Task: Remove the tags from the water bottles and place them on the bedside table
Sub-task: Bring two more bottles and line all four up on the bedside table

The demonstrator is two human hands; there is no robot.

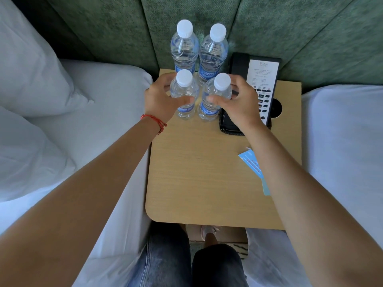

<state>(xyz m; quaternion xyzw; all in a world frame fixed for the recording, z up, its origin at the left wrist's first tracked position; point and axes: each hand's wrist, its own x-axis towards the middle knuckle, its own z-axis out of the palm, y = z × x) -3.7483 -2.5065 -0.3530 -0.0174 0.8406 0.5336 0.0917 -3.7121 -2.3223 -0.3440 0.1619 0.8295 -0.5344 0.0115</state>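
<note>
Several clear water bottles with white caps and blue labels stand upright at the back of the wooden bedside table (199, 183). My left hand (159, 100) is wrapped around the front left bottle (185, 104). The front right bottle (215, 100) is gripped by my right hand (242, 104). Behind them stand the back left bottle (184, 48) and the back right bottle (214, 52), untouched. None of the bottle necks carries a tag. Light blue paper tags (251, 162) lie flat on the table's right side, partly hidden under my right forearm.
A black hotel phone (260, 88) with a white card sits right of the bottles, its cord at the front. White beds flank the table, with pillows (31, 79) on the left. A green padded headboard (290, 34) rises behind. My legs stand below the table's front edge.
</note>
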